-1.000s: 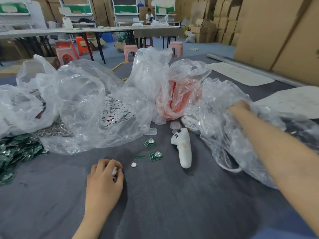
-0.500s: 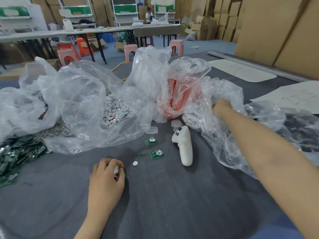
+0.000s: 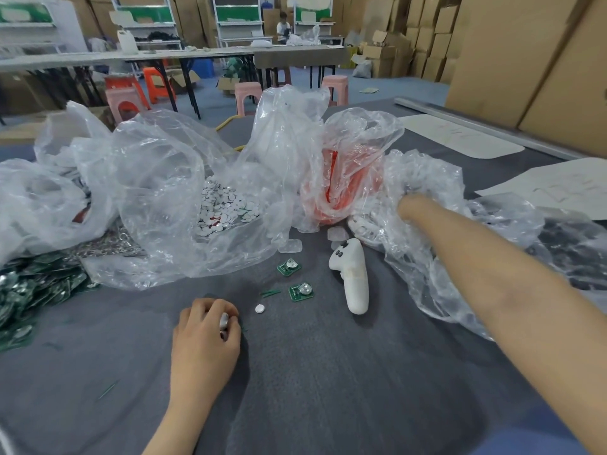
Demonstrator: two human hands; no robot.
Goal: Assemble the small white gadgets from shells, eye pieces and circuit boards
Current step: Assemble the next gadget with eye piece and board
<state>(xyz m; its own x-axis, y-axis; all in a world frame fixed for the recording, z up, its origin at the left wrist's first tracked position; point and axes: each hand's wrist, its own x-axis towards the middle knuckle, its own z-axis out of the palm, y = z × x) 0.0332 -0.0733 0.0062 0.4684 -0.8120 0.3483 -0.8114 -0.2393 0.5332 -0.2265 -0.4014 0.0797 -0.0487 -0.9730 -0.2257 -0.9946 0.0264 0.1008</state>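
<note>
My left hand [image 3: 205,336] rests on the grey table with its fingers curled round a small silver-white round piece [image 3: 224,320]. My right hand [image 3: 409,206] reaches into a clear plastic bag [image 3: 427,251] at the right; its fingers are hidden in the plastic. A white elongated gadget shell [image 3: 351,274] with dark eye holes lies in the middle. Two small green circuit boards [image 3: 289,267] [image 3: 301,292] lie to its left. A single white disc [image 3: 259,309] lies near my left hand. White shells [image 3: 364,229] show faintly through the bag by my right hand.
A clear bag of several white discs [image 3: 223,208] stands at centre left. A bag with red parts [image 3: 341,185] is behind the shell. Green boards [image 3: 29,290] are heaped at the far left. White sheets [image 3: 558,188] lie at the right. Transparent small covers [image 3: 290,247] lie near the bags.
My right hand has moved left and deeper into the clear bag, toward the white shells. My left hand has stayed in place holding the small piece.
</note>
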